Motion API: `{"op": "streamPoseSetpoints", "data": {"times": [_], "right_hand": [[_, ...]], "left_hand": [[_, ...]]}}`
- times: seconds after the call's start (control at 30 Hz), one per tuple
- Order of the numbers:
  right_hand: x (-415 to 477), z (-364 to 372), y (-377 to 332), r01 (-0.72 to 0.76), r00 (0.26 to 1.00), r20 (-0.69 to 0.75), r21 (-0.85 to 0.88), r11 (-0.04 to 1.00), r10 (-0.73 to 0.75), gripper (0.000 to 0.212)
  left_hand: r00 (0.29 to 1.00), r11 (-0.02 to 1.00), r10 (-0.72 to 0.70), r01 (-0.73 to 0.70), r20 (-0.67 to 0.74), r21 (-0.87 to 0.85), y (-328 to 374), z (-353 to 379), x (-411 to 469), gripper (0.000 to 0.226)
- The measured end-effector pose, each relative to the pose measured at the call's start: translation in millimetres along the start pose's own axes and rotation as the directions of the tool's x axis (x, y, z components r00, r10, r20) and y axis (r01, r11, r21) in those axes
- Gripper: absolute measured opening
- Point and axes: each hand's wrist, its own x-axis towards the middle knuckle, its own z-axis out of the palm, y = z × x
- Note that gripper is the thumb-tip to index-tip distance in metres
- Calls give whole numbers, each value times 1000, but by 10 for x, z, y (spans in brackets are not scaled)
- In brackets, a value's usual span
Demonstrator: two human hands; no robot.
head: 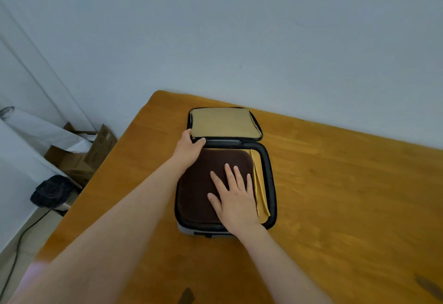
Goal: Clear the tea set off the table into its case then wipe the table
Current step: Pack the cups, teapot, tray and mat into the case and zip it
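Note:
A black tea set case (272,183) lies open on the wooden table (335,183). Its lid (221,122), lined in tan fabric, stands tilted up at the far side. A dark brown pad (199,191) covers the inside of the case, and a yellow cloth (260,183) shows along its right side. My left hand (189,149) grips the lid's lower left corner, thumb on the inner edge. My right hand (236,198) presses flat on the brown pad with fingers spread. No tea ware is visible.
The table's far edge meets a pale wall. Past its left edge, on the floor, stand cardboard boxes (81,157), a black bag (52,191), a white sheet and a cable. A dark mark (429,285) shows on the table at lower right.

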Motion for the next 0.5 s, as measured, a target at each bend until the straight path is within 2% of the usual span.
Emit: {"op": "streamPoseSetpoints", "data": {"times": [0.07, 0.13, 0.23, 0.3, 0.4, 0.5], "right_hand": [[3, 54, 5, -12, 999, -44, 1, 1000, 12, 56], [2, 85, 10, -14, 997, -71, 2, 1000, 15, 56], [6, 104, 19, -6, 996, -85, 2, 1000, 6, 55], [1, 118, 24, 6, 996, -89, 11, 1000, -4, 55], [-6, 151, 40, 17, 995, -102, 6, 1000, -16, 55], [6, 148, 48, 14, 997, -79, 4, 1000, -13, 55]], "left_hand": [[998, 998, -57, 57, 16, -34, 49, 5, 133, 59], [995, 991, -75, 67, -65, -112, 54, 22, 254, 57], [973, 926, -176, 112, -150, -359, 74, 44, 349, 68], [958, 857, -244, 142, -148, -495, 77, 15, 412, 72], [950, 763, -294, 169, -102, -624, 49, -40, 494, 60], [958, 737, -265, 131, -105, -663, 66, -62, 467, 49]]}}
